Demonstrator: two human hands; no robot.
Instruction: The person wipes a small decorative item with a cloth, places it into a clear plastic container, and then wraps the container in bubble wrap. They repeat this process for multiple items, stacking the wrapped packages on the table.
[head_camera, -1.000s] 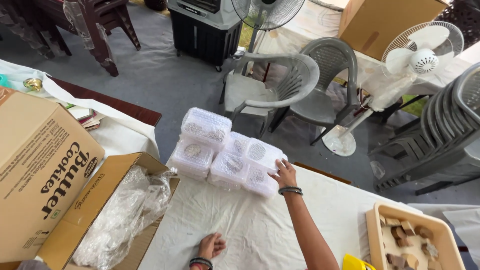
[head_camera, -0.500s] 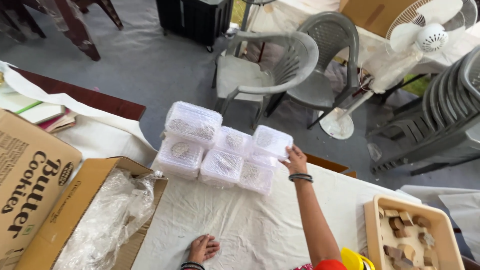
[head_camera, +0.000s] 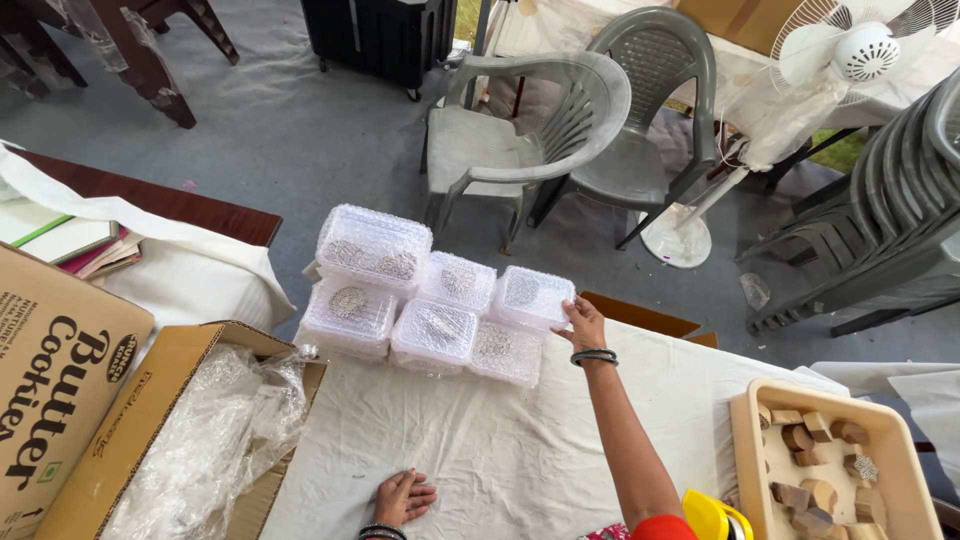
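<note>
While the right hand (head_camera: 583, 322) reaches to the far edge of the table, its fingers lie loosely spread against the right side of the clear plastic boxes (head_camera: 430, 300), touching the rightmost box without closing round it. The left hand (head_camera: 402, 496) rests flat and open on the white cloth (head_camera: 500, 440) at the near edge, holding nothing. The boxes are stacked at the far edge; a push from the right could slide the top ones off, since smooth, bubble-textured lids grip poorly. Left sits a cardboard carton (head_camera: 150, 400) of crinkled plastic wrap.
</note>
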